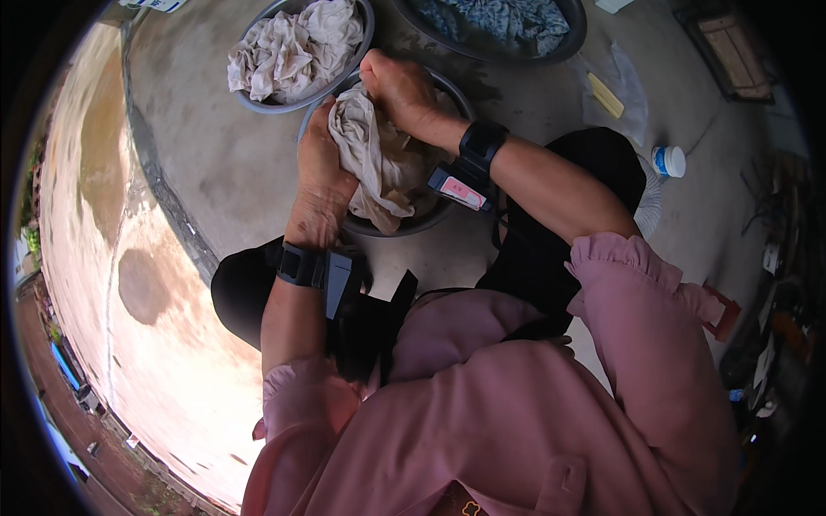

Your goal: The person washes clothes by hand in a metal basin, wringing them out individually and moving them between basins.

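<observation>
Wet, pale beige cloth point(371, 151) lies bunched in a round metal basin point(423, 226) on the floor before me. My left hand point(322, 151) grips the cloth's left edge, thumb towards the basin's middle. At the far side of the cloth, my right hand point(397, 84) is closed on a fold, with its fingertips hidden. The cloth between the hands looks twisted and creased. Some of it rests lower in the basin, behind my right wrist.
A second basin point(271, 108) with crumpled whitish cloth point(297, 51) touches the far left rim. Blue patterned cloth point(516, 26) soaks in a larger basin point(574, 39). A yellow bar point(605, 95) on a plastic bag point(632, 97) and a white-lidded tub point(669, 161) are at right.
</observation>
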The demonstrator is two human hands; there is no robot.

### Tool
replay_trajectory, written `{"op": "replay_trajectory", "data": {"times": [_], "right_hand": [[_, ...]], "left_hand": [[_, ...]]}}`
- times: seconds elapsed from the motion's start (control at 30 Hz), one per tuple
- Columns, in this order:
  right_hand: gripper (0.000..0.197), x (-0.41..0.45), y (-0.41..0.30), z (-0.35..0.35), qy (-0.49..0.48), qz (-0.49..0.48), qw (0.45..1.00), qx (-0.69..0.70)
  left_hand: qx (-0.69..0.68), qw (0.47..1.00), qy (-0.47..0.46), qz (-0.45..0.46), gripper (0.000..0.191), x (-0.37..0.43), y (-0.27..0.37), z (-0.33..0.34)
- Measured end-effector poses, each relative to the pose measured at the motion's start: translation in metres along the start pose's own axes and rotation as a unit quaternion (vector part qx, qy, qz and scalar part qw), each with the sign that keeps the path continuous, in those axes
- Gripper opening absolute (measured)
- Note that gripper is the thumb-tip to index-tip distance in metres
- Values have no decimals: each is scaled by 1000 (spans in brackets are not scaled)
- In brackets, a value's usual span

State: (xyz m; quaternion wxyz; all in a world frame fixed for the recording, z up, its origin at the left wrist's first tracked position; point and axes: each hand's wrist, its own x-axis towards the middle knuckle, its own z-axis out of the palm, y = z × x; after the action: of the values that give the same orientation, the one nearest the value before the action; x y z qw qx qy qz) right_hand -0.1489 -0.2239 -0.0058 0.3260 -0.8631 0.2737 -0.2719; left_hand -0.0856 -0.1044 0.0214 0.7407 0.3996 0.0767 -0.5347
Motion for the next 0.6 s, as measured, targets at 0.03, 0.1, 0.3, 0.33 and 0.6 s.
{"op": "replay_trajectory", "data": {"times": [0.03, 0.1, 0.3, 0.33, 0.6], "right_hand": [[11, -2, 6, -4, -18, -17, 998, -57], [14, -6, 8, -5, 38, -96, 994, -40], [40, -30, -26, -40, -212, 107, 967, 92], [38, -44, -18, -34, -201, 65, 974, 77], [22, -56, 39, -2, -160, 268, 907, 282]], "left_hand": [[-1, 1000, 8, 16, 35, 0, 10, 2], [-25, 995, 72, 64, 37, 0, 19, 4], [-76, 992, 68, 77, 33, 8, 27, -39], [-37, 996, 49, 63, 30, 11, 24, -40], [357, 924, 129, 40, 26, -15, 7, -43]]}}
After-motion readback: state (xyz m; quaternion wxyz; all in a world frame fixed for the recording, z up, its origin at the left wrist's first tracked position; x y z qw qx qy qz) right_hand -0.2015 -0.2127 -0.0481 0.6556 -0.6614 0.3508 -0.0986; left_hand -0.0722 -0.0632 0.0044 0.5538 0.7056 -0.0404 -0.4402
